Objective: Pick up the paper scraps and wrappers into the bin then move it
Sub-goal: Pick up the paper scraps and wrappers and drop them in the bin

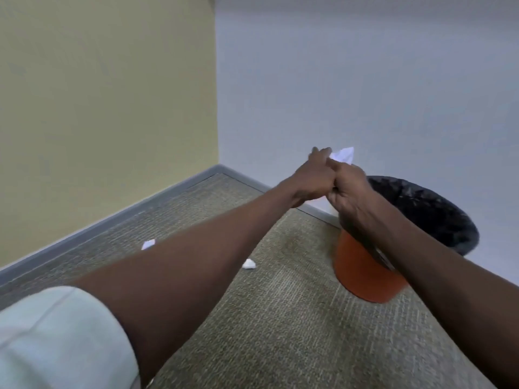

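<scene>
— Both hands, left and right, clutch white paper beside the bin's rim.
— Step?
— Likely binning; next, let go over the liner, then fetch two scraps near the carpet's wall edge.

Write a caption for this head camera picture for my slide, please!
Both hands hold white paper beside the orange bin; two scraps lie on the carpet.

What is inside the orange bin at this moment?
The orange bin shows only a black liner at its mouth. The right hand and forearm cover part of the opening; any contents cannot be seen.
</scene>
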A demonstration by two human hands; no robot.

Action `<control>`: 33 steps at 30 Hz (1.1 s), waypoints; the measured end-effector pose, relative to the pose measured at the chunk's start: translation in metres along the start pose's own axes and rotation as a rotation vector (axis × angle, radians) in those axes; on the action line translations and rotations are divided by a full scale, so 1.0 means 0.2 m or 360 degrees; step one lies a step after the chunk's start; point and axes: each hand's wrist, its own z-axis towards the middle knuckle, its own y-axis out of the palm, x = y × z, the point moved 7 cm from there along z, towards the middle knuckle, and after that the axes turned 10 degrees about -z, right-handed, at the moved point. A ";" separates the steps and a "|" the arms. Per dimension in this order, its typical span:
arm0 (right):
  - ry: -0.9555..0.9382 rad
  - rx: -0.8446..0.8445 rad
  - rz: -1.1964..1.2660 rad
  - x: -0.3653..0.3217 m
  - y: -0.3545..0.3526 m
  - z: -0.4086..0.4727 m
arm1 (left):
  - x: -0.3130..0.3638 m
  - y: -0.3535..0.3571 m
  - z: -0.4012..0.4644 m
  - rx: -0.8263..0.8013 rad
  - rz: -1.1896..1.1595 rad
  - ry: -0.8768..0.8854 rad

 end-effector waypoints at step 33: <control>0.0302 0.0644 -0.0702 -0.10 -0.58 -0.08 | -0.21 0.18 -0.06 0.0006 -0.0886 -0.0333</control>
